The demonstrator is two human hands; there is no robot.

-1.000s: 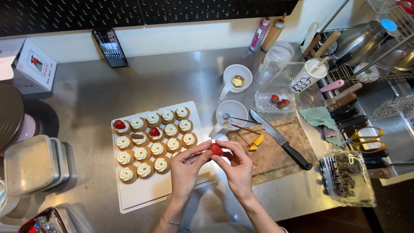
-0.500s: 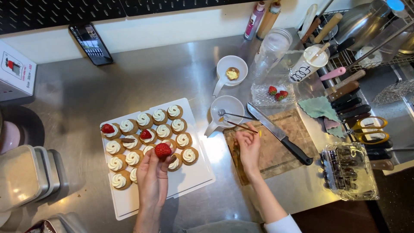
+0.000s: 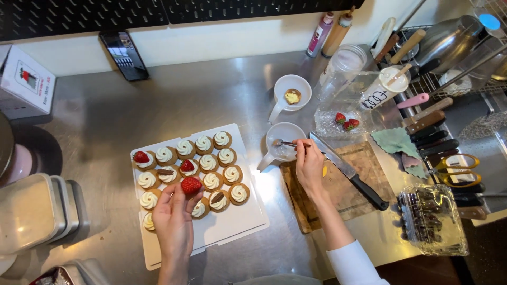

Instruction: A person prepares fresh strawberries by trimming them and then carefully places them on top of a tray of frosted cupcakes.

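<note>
Red halved strawberry [image 3: 191, 185] is pinched in the left hand's [image 3: 173, 221] grip just above the cream-topped round tartlets [image 3: 203, 163] on the white rectangular tray [image 3: 232, 224], while right of the tray the right hand [image 3: 309, 166] holds a small metal spoon [image 3: 285, 143] in a white cup [image 3: 285, 140] on the steel bench [image 3: 200, 100].

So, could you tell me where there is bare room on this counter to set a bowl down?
Bare steel counter lies between the phone and the white tray, and left of the cups. The right side is crowded: cutting board, knife, tools, berry box.
</note>
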